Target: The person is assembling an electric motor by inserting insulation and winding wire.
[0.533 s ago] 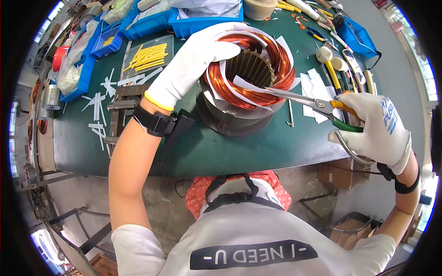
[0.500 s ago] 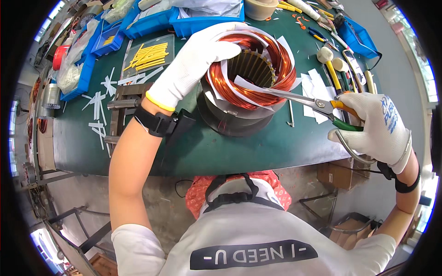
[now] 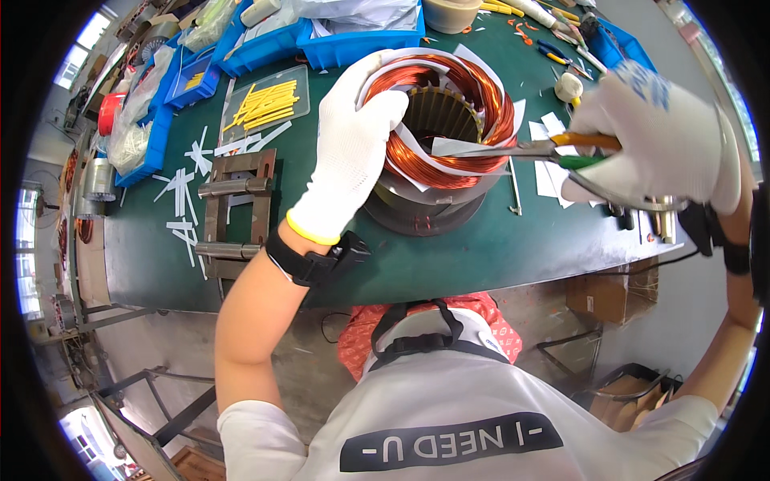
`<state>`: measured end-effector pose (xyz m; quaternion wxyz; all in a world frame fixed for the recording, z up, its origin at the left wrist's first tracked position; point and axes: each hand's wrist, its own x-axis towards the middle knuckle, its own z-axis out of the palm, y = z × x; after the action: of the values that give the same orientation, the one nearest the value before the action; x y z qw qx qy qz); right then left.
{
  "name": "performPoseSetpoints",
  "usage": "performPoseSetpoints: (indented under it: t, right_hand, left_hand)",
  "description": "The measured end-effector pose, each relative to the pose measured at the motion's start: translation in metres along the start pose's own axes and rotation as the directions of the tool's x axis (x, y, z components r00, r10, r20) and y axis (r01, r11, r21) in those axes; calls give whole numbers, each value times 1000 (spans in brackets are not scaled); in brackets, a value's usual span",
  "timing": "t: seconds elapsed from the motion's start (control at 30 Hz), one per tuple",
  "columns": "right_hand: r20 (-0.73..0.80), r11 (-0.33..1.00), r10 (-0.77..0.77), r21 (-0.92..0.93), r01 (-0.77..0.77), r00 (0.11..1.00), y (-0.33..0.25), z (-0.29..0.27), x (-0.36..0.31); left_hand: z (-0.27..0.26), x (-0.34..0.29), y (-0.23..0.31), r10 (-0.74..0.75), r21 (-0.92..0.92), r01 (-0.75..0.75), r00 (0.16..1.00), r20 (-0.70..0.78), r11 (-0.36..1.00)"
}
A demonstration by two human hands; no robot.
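Observation:
In front of me on the green bench stands a motor stator (image 3: pixel 421 204), its ring of copper windings (image 3: pixel 499 104) facing up. White insulating paper (image 3: pixel 449 147) sticks out of the coils at the inner front side. My left hand (image 3: pixel 361 128), in a white glove, is closed around the left side of the winding, thumb on top. In my gloved right hand (image 3: pixel 654 136) is a pair of scissors (image 3: pixel 537 150) with orange and green handles. The blades lie across the front right of the coil and touch or overlap the paper; exact contact is hard to tell.
Left of the stator lies a metal frame with two rollers (image 3: pixel 233 250). White paper strips (image 3: pixel 180 196) and a tray of yellow sticks (image 3: pixel 269 100) are beyond it. Blue bins (image 3: pixel 365 50) line the back. A mallet (image 3: pixel 569 86) and pliers (image 3: pixel 553 53) lie at right.
My right hand has risen and turned, bringing the scissors to a flatter angle with the blades further over the coil. My left hand has shifted lower along the winding's left side.

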<state>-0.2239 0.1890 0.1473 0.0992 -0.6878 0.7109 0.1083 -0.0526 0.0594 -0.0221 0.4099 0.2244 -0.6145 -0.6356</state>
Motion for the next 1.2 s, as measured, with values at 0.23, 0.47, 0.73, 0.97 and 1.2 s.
performPoseSetpoints:
  t: [0.23, 0.47, 0.73, 0.97, 1.2]
  right_hand:
    - [36, 988, 78, -133, -73, 996, 30, 4, -2]
    - [-134, 987, -25, 156, 46, 991, 31, 34, -38]
    - [129, 985, 153, 57, -161, 980, 22, 18, -32]
    - [92, 993, 115, 18, -117, 989, 39, 29, -34]
    - [-279, 970, -225, -157, 187, 934, 11, 17, -8]
  left_hand:
    - [17, -22, 6, -6, 12, 8, 989, -149, 1000]
    - [-35, 20, 22, 27, 301, -87, 979, 200, 950]
    - [-26, 30, -4, -37, 9, 36, 937, 346, 999]
    - [-17, 15, -6, 2, -55, 7, 985, 170, 998]
    - [-4, -2, -3, 25, -1, -25, 998, 59, 1000]
